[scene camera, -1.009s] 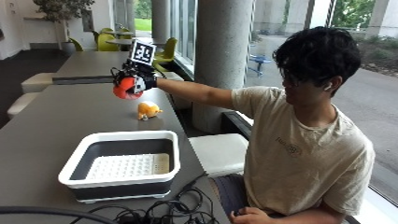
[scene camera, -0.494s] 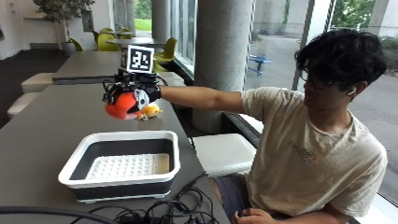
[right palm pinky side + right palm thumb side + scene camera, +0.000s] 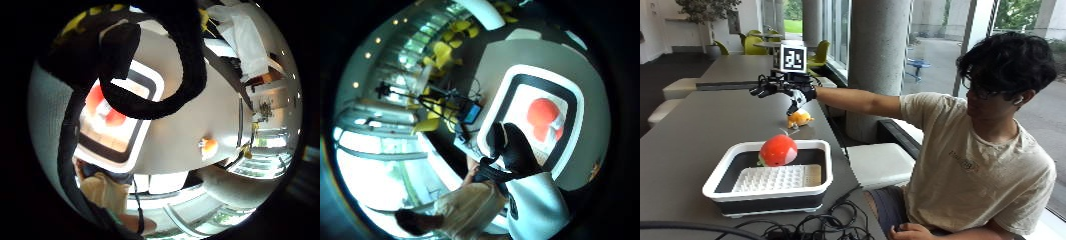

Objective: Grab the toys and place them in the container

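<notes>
A round red-and-white toy (image 3: 778,150) lies inside the white, dark-rimmed container (image 3: 820,180) on the grey table, at the end farthest from the table's front edge. My gloved right hand (image 3: 783,91) hovers above and beyond the container with fingers spread, holding nothing. A small orange toy (image 3: 800,119) sits on the table just past the container, below the hand. In the palm views the red toy (image 3: 542,117) (image 3: 100,107) shows in the container (image 3: 505,100) beneath the hand, and the orange toy (image 3: 208,145) rests on the bare tabletop nearby.
A tangle of black cables (image 3: 820,227) lies at the table's near edge in front of the container. A white bench seat (image 3: 879,162) and a concrete pillar (image 3: 876,60) stand to the right of the table. The person sits at the right.
The hand carried the red toy from over the far table toward the container and let it go. The toy now lies in the container and the hand is open above.
</notes>
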`<state>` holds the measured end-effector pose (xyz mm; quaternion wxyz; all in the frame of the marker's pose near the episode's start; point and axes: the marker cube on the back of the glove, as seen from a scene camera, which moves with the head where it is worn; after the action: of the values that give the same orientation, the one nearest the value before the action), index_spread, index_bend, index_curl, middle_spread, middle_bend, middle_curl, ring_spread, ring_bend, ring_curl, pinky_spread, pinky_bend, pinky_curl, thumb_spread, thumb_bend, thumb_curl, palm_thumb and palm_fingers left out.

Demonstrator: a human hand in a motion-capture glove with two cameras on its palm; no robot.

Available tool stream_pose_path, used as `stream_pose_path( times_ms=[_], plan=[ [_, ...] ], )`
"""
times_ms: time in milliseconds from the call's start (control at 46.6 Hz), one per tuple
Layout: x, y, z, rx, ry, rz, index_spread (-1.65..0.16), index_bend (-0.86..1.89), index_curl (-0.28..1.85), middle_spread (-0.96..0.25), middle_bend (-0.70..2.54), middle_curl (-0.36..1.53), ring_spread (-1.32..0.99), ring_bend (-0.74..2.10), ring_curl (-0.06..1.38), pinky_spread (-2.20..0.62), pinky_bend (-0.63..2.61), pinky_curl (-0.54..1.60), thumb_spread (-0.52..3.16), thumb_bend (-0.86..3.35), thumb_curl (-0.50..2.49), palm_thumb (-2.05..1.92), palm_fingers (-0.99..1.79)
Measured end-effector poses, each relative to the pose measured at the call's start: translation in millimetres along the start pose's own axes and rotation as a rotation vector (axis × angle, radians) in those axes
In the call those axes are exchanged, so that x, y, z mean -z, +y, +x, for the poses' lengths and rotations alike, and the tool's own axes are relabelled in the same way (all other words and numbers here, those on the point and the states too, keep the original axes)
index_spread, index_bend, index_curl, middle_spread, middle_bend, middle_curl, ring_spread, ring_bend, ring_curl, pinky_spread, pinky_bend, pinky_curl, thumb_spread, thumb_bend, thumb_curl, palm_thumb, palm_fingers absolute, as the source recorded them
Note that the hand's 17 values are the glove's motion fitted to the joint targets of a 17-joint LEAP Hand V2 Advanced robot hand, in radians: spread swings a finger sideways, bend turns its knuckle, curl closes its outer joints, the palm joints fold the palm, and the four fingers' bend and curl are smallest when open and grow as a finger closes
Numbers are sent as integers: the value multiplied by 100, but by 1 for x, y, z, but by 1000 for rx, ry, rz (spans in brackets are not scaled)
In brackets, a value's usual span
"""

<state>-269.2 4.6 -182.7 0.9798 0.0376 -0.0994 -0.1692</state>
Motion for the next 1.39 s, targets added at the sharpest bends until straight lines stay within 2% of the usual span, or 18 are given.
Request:
stream_pose_path(
  times_ms=[107, 343, 472, 1180, 1395],
  plan=[
    [2, -1, 9, 124, 3, 16, -31, 16, 34, -5, 17, 45, -5, 27, 38, -1, 116, 40, 130, -3, 53, 24, -7],
    [2, 2, 14, 148, 33, 31, -31, 17, 35, -4, 16, 42, -2, 25, 38, 1, 110, 37, 131, -2, 47, 22, -5],
    [1, 6, 18, 113, 34, 24, -31, 17, 36, -4, 17, 40, -2, 24, 38, 2, 109, 36, 132, -1, 45, 21, -4],
    [-15, -2, 16, 157, 82, -3, -31, 19, 40, -4, 14, 30, -1, 22, 39, 2, 108, 35, 133, -1, 38, 24, -6],
    [-18, 4, 51, 58, 83, -8, -32, 19, 41, -4, 14, 28, -1, 21, 39, 2, 107, 35, 134, -1, 37, 24, -5]
  ],
)
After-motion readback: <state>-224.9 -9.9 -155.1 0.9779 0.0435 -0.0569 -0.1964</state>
